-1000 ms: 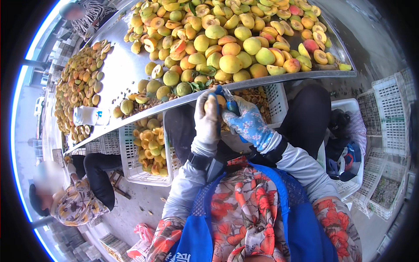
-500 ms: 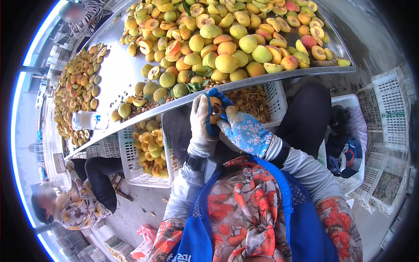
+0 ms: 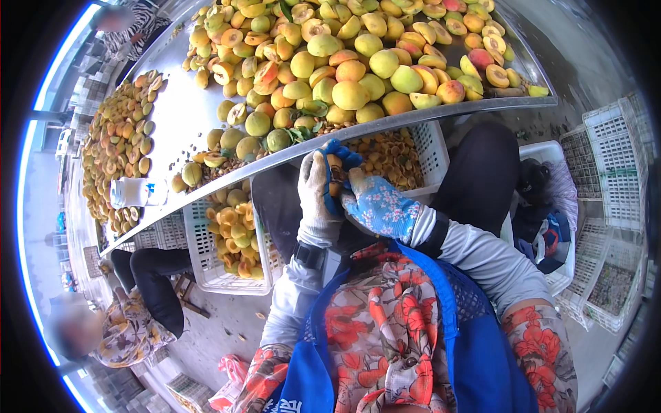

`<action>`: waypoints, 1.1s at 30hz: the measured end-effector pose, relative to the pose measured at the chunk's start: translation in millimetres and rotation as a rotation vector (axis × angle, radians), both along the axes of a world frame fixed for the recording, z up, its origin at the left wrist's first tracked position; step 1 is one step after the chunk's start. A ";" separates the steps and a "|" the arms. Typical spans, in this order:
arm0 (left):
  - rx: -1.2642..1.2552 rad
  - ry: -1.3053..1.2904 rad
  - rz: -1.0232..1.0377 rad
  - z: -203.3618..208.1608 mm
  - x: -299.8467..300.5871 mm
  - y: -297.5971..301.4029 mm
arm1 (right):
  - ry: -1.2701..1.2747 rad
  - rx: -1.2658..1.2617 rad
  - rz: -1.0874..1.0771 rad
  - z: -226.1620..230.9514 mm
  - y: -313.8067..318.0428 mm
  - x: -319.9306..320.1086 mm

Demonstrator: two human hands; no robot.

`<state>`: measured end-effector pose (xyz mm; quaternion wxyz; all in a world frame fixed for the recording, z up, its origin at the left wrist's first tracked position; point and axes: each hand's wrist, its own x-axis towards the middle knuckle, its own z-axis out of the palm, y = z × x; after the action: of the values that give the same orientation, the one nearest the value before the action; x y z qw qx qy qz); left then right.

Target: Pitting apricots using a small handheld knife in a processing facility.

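Some open tabletop [image 3: 175,113] parts the larger heap [image 3: 348,62] from the smaller heap [image 3: 116,151] in the head view. Just off the near edge [image 3: 475,109], the left hand [image 3: 315,191] clasps an orange fruit [image 3: 334,162], the right hand [image 3: 381,206] against it, its grip unclear.

Orange-toned fruit [image 3: 335,162], mostly hidden by gloved fingers
Patches of its rounded surface show between the left hand [image 3: 317,191] and the right hand [image 3: 382,206]; whether it is whole or split cannot be told.
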<state>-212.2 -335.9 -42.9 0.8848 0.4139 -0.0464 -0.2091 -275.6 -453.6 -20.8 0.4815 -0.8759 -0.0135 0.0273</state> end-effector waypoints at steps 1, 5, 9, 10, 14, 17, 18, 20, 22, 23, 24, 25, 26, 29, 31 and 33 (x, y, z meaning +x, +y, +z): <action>0.100 -0.048 0.048 5.0 -1.4 -1.2 | 0.002 0.001 -0.002 1.0 1.1 0.7; 0.197 -0.139 0.121 22.5 -8.3 -2.6 | 0.077 0.151 0.028 -8.6 0.9 2.6; 0.257 -0.191 0.107 27.6 -8.7 -1.0 | 0.587 0.646 0.141 22.3 -7.6 7.2; 0.329 -0.196 0.097 29.9 -9.1 -0.3 | 0.564 0.702 0.156 24.4 -8.5 5.2; 0.149 -0.073 0.006 24.0 -1.9 4.6 | 0.782 1.110 0.035 45.7 -10.6 5.7; 0.030 -0.125 -0.104 12.7 4.4 7.2 | 0.878 1.236 0.019 44.9 -12.2 4.2; 0.029 -0.104 -0.118 11.7 3.6 7.5 | 0.948 1.207 0.014 43.4 -12.7 4.6; 0.028 -0.078 -0.134 11.3 2.0 8.1 | 0.985 1.289 0.043 38.6 -15.6 2.8; 0.015 -0.081 -0.191 12.3 2.7 9.0 | 1.020 1.368 0.077 33.6 -18.2 0.6; 0.016 -0.081 -0.189 10.5 3.7 9.8 | 1.037 1.434 0.090 31.3 -18.9 -0.6; -0.018 -0.084 -0.240 5.9 4.8 11.1 | 1.054 1.499 0.103 29.8 -19.3 -1.4; -0.052 -0.086 -0.291 0.2 5.6 12.3 | 1.056 1.497 0.104 29.2 -19.0 -2.4; -0.047 -0.103 -0.278 -5.7 6.6 12.8 | 1.038 1.489 0.124 28.9 -18.5 -3.3; 0.048 -0.130 -0.320 -26.0 19.1 20.2 | 1.016 1.486 0.165 25.3 -20.9 -4.4; -0.117 0.014 -0.262 -32.2 17.0 15.6 | 1.011 1.489 0.189 23.6 -26.6 -5.3; -0.390 0.144 -0.202 -3.5 9.1 7.7 | 0.902 1.559 0.261 22.2 -35.0 -6.2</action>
<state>-203.1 -328.1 -46.4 0.9236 0.2125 -0.0637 -0.3128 -281.8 -488.6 1.4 0.8901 -0.1996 0.0626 0.4050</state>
